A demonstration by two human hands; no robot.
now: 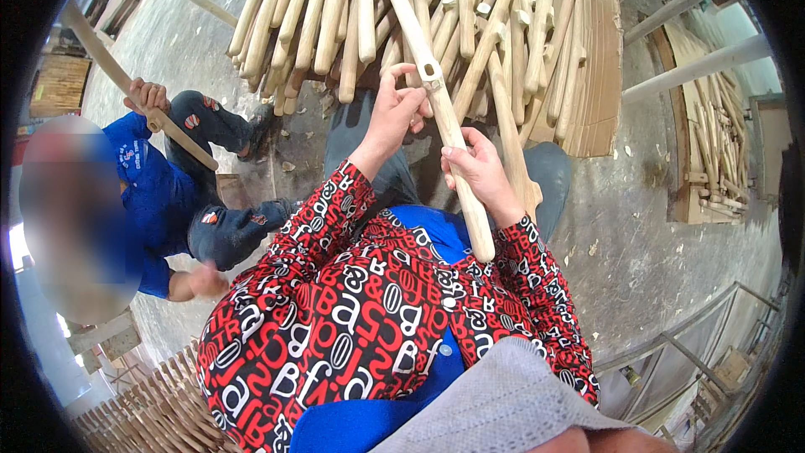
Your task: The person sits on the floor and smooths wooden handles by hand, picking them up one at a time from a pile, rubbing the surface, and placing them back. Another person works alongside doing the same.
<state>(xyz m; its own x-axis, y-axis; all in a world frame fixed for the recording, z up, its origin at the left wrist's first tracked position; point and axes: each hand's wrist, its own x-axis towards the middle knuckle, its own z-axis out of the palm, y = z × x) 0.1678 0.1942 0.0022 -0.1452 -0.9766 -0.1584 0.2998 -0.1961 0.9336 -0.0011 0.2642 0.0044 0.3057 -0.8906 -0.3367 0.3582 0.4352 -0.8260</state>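
Around me the grey floor carries scattered pale chips; ahead of me, brown cardboard lies under part of a heap of wooden shafts.

single fisheye view, left camera on my head, looking down past my shirt, my left hand and right hand close, mid-view, floor farther off

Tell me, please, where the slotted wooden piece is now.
In the head view, the slotted wooden piece slants just right of centre, the left hand beside its slot and the right hand gripping it lower, its upper end overlapping the wooden pile.
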